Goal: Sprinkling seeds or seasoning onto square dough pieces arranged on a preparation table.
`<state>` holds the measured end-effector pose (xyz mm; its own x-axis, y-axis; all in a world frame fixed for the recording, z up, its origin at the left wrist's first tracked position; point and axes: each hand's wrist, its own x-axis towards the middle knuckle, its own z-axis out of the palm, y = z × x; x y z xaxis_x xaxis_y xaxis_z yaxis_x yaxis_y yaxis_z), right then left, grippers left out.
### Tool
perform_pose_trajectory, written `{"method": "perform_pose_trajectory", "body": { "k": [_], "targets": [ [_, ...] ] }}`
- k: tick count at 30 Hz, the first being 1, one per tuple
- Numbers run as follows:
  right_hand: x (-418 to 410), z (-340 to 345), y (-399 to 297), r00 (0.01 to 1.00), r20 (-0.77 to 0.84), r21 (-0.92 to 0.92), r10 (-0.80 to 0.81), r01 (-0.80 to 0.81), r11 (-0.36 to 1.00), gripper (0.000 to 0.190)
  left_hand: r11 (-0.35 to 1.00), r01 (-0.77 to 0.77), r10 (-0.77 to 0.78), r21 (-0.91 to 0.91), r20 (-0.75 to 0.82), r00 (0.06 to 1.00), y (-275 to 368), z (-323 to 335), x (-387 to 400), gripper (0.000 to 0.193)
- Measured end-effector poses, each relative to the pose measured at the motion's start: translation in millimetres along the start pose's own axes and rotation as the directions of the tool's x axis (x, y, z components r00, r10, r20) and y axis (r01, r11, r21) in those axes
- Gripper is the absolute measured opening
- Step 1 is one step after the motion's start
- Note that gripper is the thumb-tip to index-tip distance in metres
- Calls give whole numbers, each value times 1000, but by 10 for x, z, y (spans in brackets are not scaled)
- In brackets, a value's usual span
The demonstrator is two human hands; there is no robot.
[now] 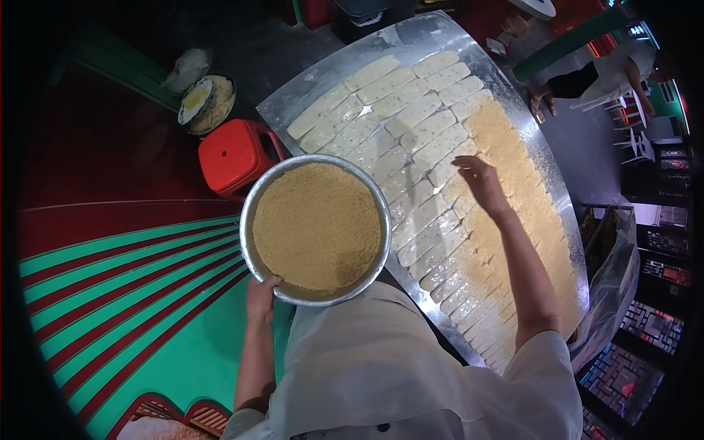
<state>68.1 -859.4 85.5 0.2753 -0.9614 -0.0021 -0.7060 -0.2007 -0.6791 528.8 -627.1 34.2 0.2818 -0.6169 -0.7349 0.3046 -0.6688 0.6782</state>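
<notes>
My left hand (pixel 263 297) grips the lower left rim of a round metal basin (pixel 248 231), which holds a tan crumb-like topping (pixel 316 220). Over the metal table (pixel 407 36), my right hand (pixel 478 179) hovers with its fingers bent downward; whether crumbs are between them cannot be told. Beneath and left of it lie rows of long, pale dough strips (pixel 407 99) with dark specks. Strips on the table's right side are covered by a layer of the same tan crumbs (pixel 528 220). Several strips near my body are only partly covered.
Left of the table stands a red plastic stool (pixel 234 157). Behind it are a bowl (pixel 225 104) of pale food and a plastic bag (pixel 190 69). A person (pixel 610 71) is at the upper right, near white chairs (pixel 638 146). Plastic sheeting (pixel 610 291) hangs over a rack at right.
</notes>
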Motion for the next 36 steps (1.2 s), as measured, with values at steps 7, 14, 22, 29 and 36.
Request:
{"method": "perform_pose_trajectory", "body": {
  "k": [7, 14, 22, 29, 36],
  "targets": [
    [329, 1814, -1411, 965, 224, 102, -134, 114, 988, 46, 964, -168, 182, 206, -52, 982, 239, 215, -89, 26],
    [152, 2530, -1941, 871, 427, 62, -242, 239, 969, 43, 977, -106, 107, 187, 4, 994, 312, 99, -22, 23],
    [399, 2277, -1607, 980, 124, -153, -157, 175, 973, 37, 956, -269, 261, 115, 80, 962, 74, -33, 196, 27],
    [-144, 2588, -2034, 916, 385, -87, -109, 153, 984, 44, 999, -37, 36, 2, 26, 999, 145, -65, 201, 33],
    [49, 2076, -1848, 968, 227, 428, -105, -2, 904, 33, 990, -20, 21, -136, 4, 1000, 429, 83, 85, 35]
  ]
}}
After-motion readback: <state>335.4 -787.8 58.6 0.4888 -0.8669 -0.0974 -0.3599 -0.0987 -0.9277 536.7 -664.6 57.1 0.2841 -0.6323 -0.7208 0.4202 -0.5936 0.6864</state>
